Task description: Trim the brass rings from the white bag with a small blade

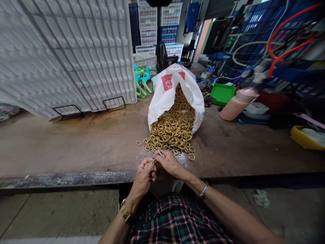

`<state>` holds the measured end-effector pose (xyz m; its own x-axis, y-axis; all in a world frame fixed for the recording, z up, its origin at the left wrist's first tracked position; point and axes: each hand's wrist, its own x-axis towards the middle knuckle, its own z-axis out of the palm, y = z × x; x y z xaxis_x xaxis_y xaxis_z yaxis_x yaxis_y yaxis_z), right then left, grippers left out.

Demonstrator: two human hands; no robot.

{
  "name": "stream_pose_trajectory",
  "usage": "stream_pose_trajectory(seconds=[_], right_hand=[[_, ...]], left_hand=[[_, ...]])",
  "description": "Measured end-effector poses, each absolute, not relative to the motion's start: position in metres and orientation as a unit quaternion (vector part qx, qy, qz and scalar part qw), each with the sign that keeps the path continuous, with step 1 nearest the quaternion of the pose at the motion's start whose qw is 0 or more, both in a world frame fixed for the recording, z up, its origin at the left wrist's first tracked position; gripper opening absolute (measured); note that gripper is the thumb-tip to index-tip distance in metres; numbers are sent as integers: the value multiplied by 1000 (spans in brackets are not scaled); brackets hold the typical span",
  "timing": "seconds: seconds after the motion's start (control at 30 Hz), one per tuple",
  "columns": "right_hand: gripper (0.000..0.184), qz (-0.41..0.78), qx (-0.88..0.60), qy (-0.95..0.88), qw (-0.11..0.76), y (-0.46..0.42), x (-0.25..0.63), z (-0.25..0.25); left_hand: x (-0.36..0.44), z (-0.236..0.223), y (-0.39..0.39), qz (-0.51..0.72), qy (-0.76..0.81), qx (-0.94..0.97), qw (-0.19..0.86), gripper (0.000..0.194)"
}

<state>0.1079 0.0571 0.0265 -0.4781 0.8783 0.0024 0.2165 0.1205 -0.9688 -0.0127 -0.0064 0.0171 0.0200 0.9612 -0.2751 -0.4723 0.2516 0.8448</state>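
Many brass-coloured rings (172, 130) spill from a white plastic bag (159, 105) onto the bench in front of me. Just short of the pile, my left hand (145, 174) is closed around a brass ring (147, 165). My right hand (169, 163) is closed on a small metal tool (162, 155), mostly hidden by the fingers, so its kind is unclear. The fingertips of both hands meet at the held ring. A few loose rings lie apart from the heap, such as the one (191, 157) right of my right hand.
Ribbed white plastic trays (83, 54) stand upright at the left on black wire stands (114, 103). A pink bottle (235, 105), a green tray (222, 94) and a yellow container (306, 138) are at the right. The wooden bench's (76, 145) front edge lies close to my body.
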Motion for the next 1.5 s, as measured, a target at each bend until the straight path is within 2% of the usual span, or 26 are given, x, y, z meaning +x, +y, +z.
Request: stream_pose_trajectory(seconds=[0.13, 0.23, 0.47, 0.73, 0.9, 1.07, 1.33, 1.5], right_hand=[[19, 516, -413, -681, 315, 57, 109, 25], [18, 450, -457, -709, 294, 57, 112, 19], [17, 223, -442, -860, 122, 47, 117, 8], [22, 161, -451, -877, 31, 44, 110, 15], [27, 162, -481, -861, 15, 48, 112, 11], [25, 164, -543, -823, 20, 55, 135, 14], [16, 119, -658, -722, 181, 51, 214, 1], [22, 108, -704, -691, 123, 46, 233, -1]], left_hand=[[-13, 17, -8, 548, 433, 278, 659, 25], [-13, 17, -7, 556, 446, 275, 645, 26], [-14, 10, -5, 538, 519, 319, 583, 30], [-13, 10, -5, 514, 552, 348, 557, 31], [-13, 17, -8, 504, 545, 358, 567, 31], [-9, 27, -16, 487, 469, 336, 656, 26], [-5, 19, 0, 495, 452, 170, 722, 30], [-1, 18, 5, 502, 433, 146, 734, 27]])
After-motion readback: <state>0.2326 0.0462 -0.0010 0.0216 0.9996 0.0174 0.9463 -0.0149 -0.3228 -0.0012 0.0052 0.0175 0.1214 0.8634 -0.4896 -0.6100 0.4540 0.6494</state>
